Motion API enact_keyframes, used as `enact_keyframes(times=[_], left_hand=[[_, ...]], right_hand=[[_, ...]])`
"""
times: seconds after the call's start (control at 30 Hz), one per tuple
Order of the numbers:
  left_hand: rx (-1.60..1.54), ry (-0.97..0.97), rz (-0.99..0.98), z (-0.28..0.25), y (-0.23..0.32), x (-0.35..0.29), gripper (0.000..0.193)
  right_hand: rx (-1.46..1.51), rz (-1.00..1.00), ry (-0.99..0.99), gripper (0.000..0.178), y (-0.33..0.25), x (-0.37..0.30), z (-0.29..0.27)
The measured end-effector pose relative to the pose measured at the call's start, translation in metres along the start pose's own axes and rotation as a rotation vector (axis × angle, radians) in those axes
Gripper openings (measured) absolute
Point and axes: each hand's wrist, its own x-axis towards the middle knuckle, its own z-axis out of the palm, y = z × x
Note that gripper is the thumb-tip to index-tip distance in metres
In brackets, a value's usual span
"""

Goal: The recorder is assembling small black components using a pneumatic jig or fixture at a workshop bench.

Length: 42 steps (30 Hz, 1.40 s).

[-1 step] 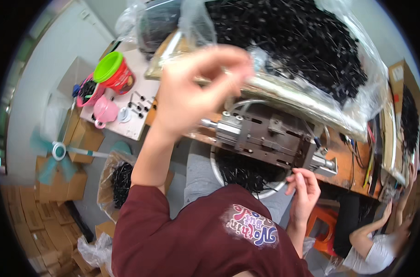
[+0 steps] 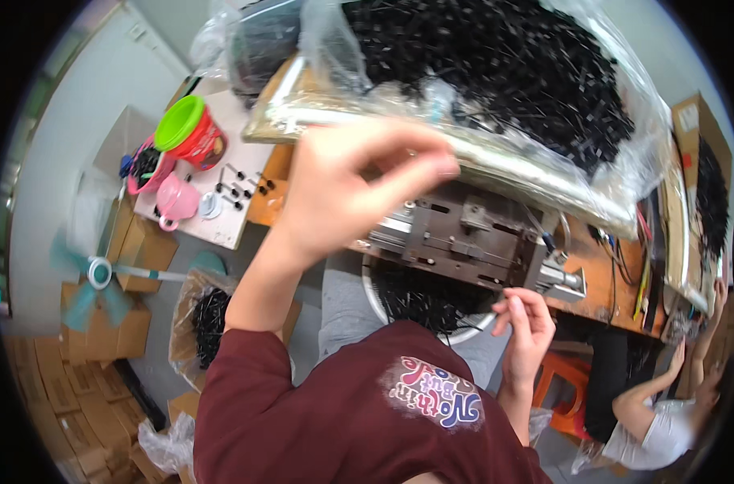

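Observation:
My left hand (image 2: 343,189) is raised over the left side of a dark metal fixture (image 2: 463,262). Motion blurs it, but the thumb and forefinger meet in a pinch; I cannot make out anything between them. Beside the fixture's lower right corner is my right hand (image 2: 530,329), its thumb and fingertips pressed together. Whatever that pinch holds is too small to name. A small metal block (image 2: 476,214) sits on top of the fixture, and a metal cylinder (image 2: 562,278) projects from its right end. Below, a white tub (image 2: 372,292) holds thin black pieces.
Behind the fixture, a plastic-lined tray (image 2: 536,181) is heaped with black pieces (image 2: 496,73). At left, a table (image 2: 222,230) carries a red bucket (image 2: 201,145) and a pink cup (image 2: 176,200). A fan (image 2: 99,273) and a bag of black parts (image 2: 191,323) stand lower left. Another person (image 2: 653,427) sits at right.
My left hand has come down from over the tray's edge toward the fixture, its fingertips closer together. My right hand stays by the fixture's lower right corner. The view has shifted slightly.

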Motion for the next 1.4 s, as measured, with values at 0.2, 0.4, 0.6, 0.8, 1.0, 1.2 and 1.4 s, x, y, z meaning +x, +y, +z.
enact_keyframes(times=[0.2,0.4,0.6,0.8,1.0,1.2,1.4], left_hand=[[0.45,0.012,0.24,0.058,-0.043,0.027,0.012],[0.717,-0.015,0.105,0.084,-0.098,0.069,0.019],[0.704,-0.096,0.097,0.087,-0.105,0.066,0.019],[0.562,-0.058,0.143,0.074,-0.086,0.057,0.013],[0.158,0.097,0.119,0.064,-0.036,0.025,0.014],[0.081,-0.101,0.091,0.065,-0.009,-0.035,0.032],[0.24,-0.22,0.061,0.094,-0.035,-0.093,0.025]], right_hand=[[0.043,-0.006,-0.121,0.014,-0.007,0.004,0.015],[-0.022,0.022,-0.121,0.014,0.005,-0.003,0.008],[-0.085,0.024,-0.086,0.014,0.013,-0.005,0.0],[-0.137,-0.078,-0.096,0.011,0.003,0.011,0.007],[-0.656,-0.726,0.101,0.009,-0.043,0.095,0.019],[-1.215,-1.236,0.153,0.018,-0.066,0.206,0.039],[-1.631,-1.342,0.064,0.012,-0.053,0.264,0.057]])
